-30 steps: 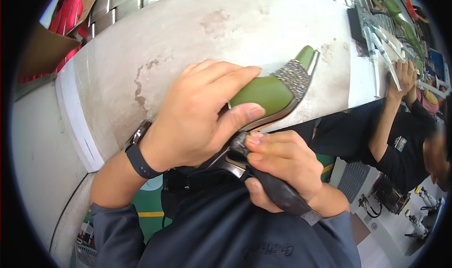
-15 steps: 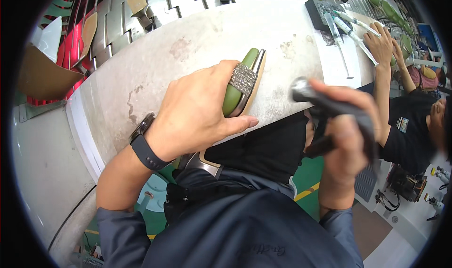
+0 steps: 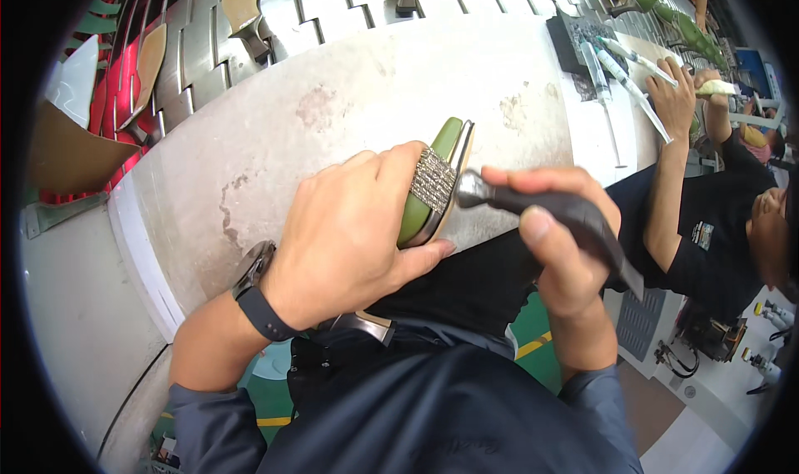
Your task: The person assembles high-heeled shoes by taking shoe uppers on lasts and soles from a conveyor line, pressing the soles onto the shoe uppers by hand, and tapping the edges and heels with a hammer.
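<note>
My left hand [image 3: 337,233] is wrapped round a high-heeled sandal [image 3: 434,181] with a glittering strap, fitted on a green shoe last [image 3: 414,221]. The toe points away from me, and the metallic heel [image 3: 372,327] shows below my wrist. The hand covers the sandal's middle. In my right hand [image 3: 570,266] is a dark hammer [image 3: 574,210] with a rounded metal face. That face is at the sole's edge beside the strap, touching or almost touching it. My right fingers are closed round the hammer's dark body.
Under the sandal is a stained pale worktop [image 3: 349,91]. At its far right, syringes [image 3: 620,70] lie by a black block [image 3: 566,45], near a co-worker's hand [image 3: 672,99]. Beyond the worktop runs a slatted metal conveyor [image 3: 333,4] carrying shoe parts [image 3: 243,8].
My right hand has brought the hammer leftward and slightly down to the sole's edge. My left hand and the sandal have shifted a little toward me.
</note>
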`<state>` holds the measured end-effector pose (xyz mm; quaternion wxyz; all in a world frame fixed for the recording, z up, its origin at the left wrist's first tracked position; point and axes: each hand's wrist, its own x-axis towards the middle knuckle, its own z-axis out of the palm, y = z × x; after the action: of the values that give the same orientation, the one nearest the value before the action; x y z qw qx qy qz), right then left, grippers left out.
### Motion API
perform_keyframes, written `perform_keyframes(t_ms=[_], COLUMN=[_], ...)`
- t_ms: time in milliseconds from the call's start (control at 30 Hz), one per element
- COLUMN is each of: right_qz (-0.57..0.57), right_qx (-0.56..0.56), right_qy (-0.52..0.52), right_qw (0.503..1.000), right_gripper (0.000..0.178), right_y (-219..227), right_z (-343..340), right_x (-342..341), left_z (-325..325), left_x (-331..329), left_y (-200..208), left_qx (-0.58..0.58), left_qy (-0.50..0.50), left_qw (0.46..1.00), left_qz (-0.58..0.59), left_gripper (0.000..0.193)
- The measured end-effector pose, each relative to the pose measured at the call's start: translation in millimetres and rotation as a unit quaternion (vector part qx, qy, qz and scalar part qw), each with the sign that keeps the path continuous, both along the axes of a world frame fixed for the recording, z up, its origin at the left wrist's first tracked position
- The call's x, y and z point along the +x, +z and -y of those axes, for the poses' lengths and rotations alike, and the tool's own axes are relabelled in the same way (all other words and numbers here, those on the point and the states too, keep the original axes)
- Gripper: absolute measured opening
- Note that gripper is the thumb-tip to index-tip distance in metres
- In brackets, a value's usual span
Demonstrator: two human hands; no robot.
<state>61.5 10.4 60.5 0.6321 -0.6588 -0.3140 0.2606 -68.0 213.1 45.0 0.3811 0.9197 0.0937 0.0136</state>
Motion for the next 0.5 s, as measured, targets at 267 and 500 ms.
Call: perform_keyframes(t_ms=[267,500], right_qz=[0.006,-0.008], right_qx=[-0.08,-0.12], right_qy=[0.059,0.066], right_qw=[0.995,0.991], right_gripper=[0.025,0.02], right_y=[24.2,32.6], right_z=[-10.4,-32.1], right_x=[18.6,28.4], left_z=[-0.8,-3.8], left_x=[2.3,-3.4], left_y=[0.0,1.8], left_qx=[-0.029,-0.017], left_qy=[-0.005,-0.004], left_qw=[0.998,1.0], left_qz=[0.047,0.01], left_gripper=[0.067,0.077])
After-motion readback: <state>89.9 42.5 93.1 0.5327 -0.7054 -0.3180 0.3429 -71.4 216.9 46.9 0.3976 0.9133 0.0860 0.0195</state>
